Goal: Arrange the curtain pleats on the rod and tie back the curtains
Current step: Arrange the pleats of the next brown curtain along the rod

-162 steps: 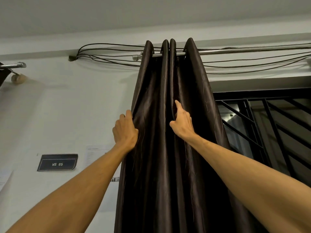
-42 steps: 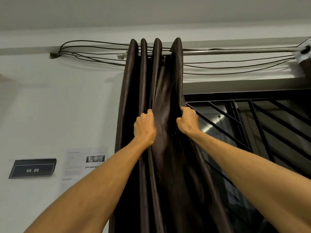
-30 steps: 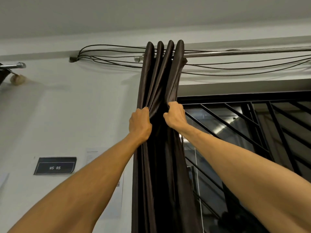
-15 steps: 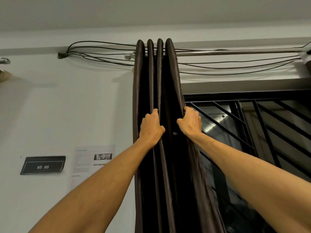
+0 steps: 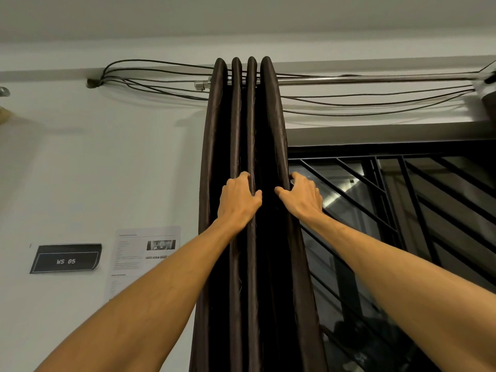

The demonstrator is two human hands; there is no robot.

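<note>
A dark brown curtain (image 5: pixel 243 124) hangs bunched in several narrow, straight pleats at the left end of a metal rod (image 5: pixel 362 80). My left hand (image 5: pixel 239 201) grips the middle pleats at about mid height, fingers curled around the folds. My right hand (image 5: pixel 302 198) holds the rightmost pleat at the same height, fingers hooked behind its edge. Both forearms reach up from the bottom of the view. No tie-back is in view.
Black cables (image 5: pixel 150 81) sag along the wall behind the rod. A window with a black metal grille (image 5: pixel 402 200) lies to the right. On the white wall at left hang a "WS 05" sign (image 5: pixel 65 260) and a printed sheet (image 5: pixel 142 253).
The pleats have gone from spread and slanted to tight, straight and even at the rod's left end. Both hands stay on the folds at mid height, now slightly apart.
</note>
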